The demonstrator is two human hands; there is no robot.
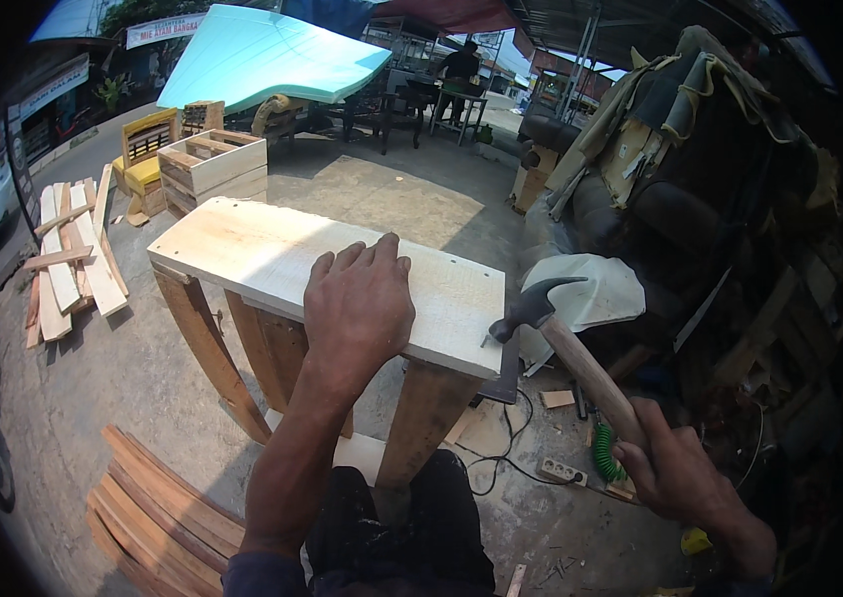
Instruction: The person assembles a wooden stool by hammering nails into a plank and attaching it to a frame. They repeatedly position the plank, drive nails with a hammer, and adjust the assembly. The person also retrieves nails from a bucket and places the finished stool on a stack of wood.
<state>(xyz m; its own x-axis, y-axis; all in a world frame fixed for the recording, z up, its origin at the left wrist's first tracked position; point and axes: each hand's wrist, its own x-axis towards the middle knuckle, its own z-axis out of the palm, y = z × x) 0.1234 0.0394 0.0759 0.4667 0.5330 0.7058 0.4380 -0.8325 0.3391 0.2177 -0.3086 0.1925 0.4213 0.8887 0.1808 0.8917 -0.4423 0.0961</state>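
Head view: left hand [360, 303] lies flat, palm down, fingers spread and pointing away, on the pale unfinished wooden board [272, 261] that tops a bench frame. It grips nothing, only presses on the board near its right half.

Right hand [678, 476] is closed around the lower end of the wooden handle of a claw hammer with a dark steel head [531, 306]. Handle runs up and left from the fist. The head sits at the board's near right corner, face touching or just beside the edge; can't tell which.

The board rests on brown angled wooden legs [204, 338], splayed outward, standing on a concrete floor [123, 378].

Around: stack of curved brown wooden slats [158, 507] on the floor lower left. Loose pale planks [68, 259] lie well apart at left. Pale wooden crate [212, 164] behind the bench, yellow-cushioned chair frame [146, 149] just beside it. White power strip [562, 470] with black cable on the floor between bench and right hand. Torn dark sofa [670, 189] at right. Large turquoise foam sheet [262, 55] at the back.
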